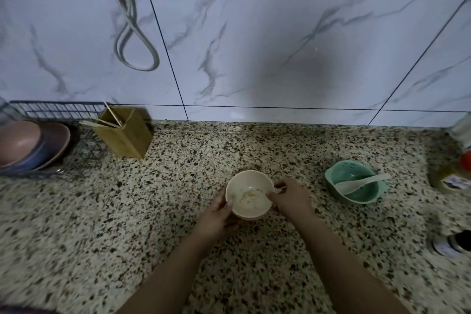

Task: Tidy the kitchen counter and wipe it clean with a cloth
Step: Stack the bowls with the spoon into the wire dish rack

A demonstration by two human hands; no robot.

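A small cream bowl with white food scraps inside sits at the middle of the speckled granite counter. My left hand grips its left rim, thumb over the edge. My right hand is on the bowl's right rim with its fingers curled at the edge. To the right stands a green bowl with a translucent white spoon resting in it. No cloth is in view.
A bamboo holder with chopsticks stands at the back left, next to a wire rack holding pink and blue bowls. Bottles crowd the right edge, with a dark lid lower down. A cord hangs on the tiled wall.
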